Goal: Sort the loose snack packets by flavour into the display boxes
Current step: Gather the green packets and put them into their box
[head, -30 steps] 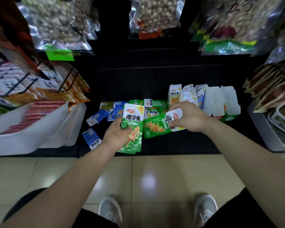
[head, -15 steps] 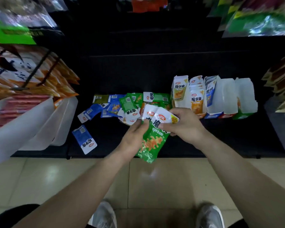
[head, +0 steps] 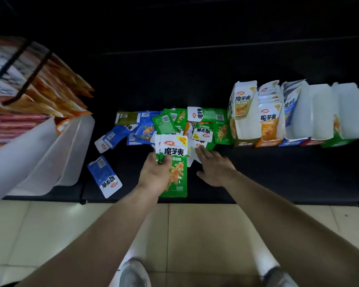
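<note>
My left hand (head: 156, 172) grips a stack of green snack packets (head: 175, 162), upright, white tops away from me, above the front of the black shelf (head: 257, 172). My right hand (head: 215, 166) lies open beside the stack, fingertips touching a loose green packet in the pile (head: 203, 129). Behind lie more loose green packets and several blue packets (head: 142, 130). One blue packet (head: 105, 177) lies apart near the shelf's front left. A row of display boxes (head: 294, 112) stands at the right: the olive, orange and blue ones hold packets, the two right ones look empty.
White plastic bins (head: 50, 154) with red and orange snack bags stand at the left, overhanging the shelf. The tiled floor (head: 205, 235) and my shoes are below. The back of the shelf is dark.
My right hand has let go of the green packets and moved right onto the pile. The left hand now holds the stack alone, turned upright. The camera tilted downward.
</note>
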`<action>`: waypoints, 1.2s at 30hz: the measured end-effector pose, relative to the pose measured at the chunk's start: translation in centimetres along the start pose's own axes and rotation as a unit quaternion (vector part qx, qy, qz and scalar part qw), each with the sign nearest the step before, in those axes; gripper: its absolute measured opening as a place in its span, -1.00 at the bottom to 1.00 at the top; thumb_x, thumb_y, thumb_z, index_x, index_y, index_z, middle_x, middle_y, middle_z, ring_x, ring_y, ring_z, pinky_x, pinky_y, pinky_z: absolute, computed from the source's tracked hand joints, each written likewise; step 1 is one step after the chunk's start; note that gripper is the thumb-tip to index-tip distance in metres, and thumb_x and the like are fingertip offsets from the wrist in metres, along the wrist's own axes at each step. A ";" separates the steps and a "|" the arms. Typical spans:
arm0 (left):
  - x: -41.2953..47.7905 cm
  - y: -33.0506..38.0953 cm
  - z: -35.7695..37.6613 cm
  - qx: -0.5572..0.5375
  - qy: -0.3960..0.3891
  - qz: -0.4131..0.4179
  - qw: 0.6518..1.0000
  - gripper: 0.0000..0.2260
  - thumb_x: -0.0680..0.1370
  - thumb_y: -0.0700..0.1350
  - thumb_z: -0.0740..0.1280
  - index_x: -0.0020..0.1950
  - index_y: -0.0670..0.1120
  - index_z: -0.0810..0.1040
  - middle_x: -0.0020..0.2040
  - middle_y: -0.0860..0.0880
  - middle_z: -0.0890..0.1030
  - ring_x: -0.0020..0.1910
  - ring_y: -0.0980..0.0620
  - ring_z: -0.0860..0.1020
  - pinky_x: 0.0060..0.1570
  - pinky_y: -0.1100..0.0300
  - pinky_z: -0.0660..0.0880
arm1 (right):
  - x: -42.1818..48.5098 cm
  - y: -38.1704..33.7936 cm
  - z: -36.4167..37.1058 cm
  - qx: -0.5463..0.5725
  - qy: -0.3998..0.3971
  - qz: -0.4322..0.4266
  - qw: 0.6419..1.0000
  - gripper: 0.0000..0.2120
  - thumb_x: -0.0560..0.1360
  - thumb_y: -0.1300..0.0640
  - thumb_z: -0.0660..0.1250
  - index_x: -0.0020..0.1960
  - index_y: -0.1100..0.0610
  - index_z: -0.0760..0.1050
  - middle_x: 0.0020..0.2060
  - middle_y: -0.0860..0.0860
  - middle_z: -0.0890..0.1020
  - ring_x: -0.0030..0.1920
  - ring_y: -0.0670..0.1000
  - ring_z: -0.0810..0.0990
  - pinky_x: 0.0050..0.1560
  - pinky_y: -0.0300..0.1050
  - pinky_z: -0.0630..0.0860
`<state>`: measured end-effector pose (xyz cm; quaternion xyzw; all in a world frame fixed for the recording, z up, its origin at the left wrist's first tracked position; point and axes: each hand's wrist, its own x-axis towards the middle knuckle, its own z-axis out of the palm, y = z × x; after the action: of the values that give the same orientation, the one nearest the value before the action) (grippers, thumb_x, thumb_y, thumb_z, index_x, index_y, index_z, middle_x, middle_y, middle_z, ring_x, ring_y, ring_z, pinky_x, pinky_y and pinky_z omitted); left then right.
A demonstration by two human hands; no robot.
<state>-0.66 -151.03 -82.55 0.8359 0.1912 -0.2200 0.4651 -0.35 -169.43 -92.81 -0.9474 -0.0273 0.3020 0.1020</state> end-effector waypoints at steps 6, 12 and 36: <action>0.2 -0.2 -0.6 -0.017 0.005 -0.004 1.000 -0.71 0.67 0.07 0.21 0.29 -0.07 0.45 -0.11 0.03 0.53 -0.25 0.11 0.49 -0.36 0.20 0.34 | -1.0 -0.5 1.9 -0.019 0.127 0.010 0.992 -0.42 0.56 0.03 0.25 0.54 0.07 0.19 0.47 0.04 0.30 0.38 0.16 0.33 0.30 0.12 0.38; 0.1 -0.5 -0.4 -0.035 -0.014 0.023 0.999 -0.70 0.66 0.05 0.23 0.35 -0.02 0.46 0.08 0.02 0.58 -0.08 0.10 0.53 -0.23 0.22 0.36 | 1.0 0.5 -0.1 0.025 0.033 0.031 0.999 -0.14 0.59 -0.11 0.27 0.63 0.05 -0.22 0.59 -0.03 -0.33 0.61 0.12 -0.07 0.49 0.20 0.25; 0.6 -2.5 -1.1 0.007 -0.026 0.018 0.999 -0.79 0.66 0.05 0.23 0.19 -0.04 0.49 -0.05 0.01 0.57 -0.15 0.10 0.52 -0.26 0.22 0.37 | -1.8 2.0 2.5 -0.128 0.131 0.107 0.977 -0.21 0.37 -0.39 0.40 0.33 0.10 0.24 0.24 0.09 0.36 0.25 0.13 0.39 0.25 0.09 0.39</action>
<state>-1.28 -148.80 -84.04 0.8364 0.1628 -0.2348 0.4677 -3.25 -171.14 -94.20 -0.9814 0.0490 0.1789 -0.0505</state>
